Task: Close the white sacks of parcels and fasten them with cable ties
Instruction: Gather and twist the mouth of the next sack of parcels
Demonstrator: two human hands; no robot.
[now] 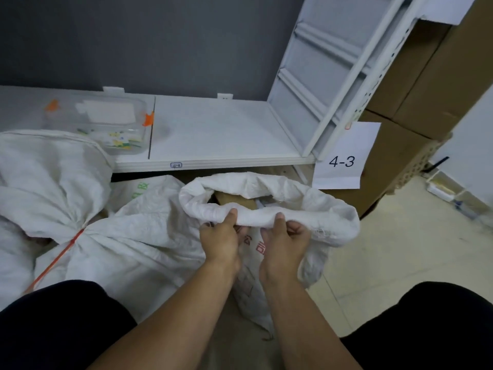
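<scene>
Open white sack [306, 206], rolled near rim in left hand [220, 237], right hand [284, 240].

Parcel storeroom or warehouse. Indicators: white metal shelving [218, 129] with a location label "4-3" [342, 161], stacked cardboard cartons [426, 84] far right, tied white sacks [53, 182] left.

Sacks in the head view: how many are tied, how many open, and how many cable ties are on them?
Tied sack: 1
Open sack: 1
Orange cable tie: 1
Total: 3
White cloth at the far left edge may be another sack; cannot tell.
</scene>
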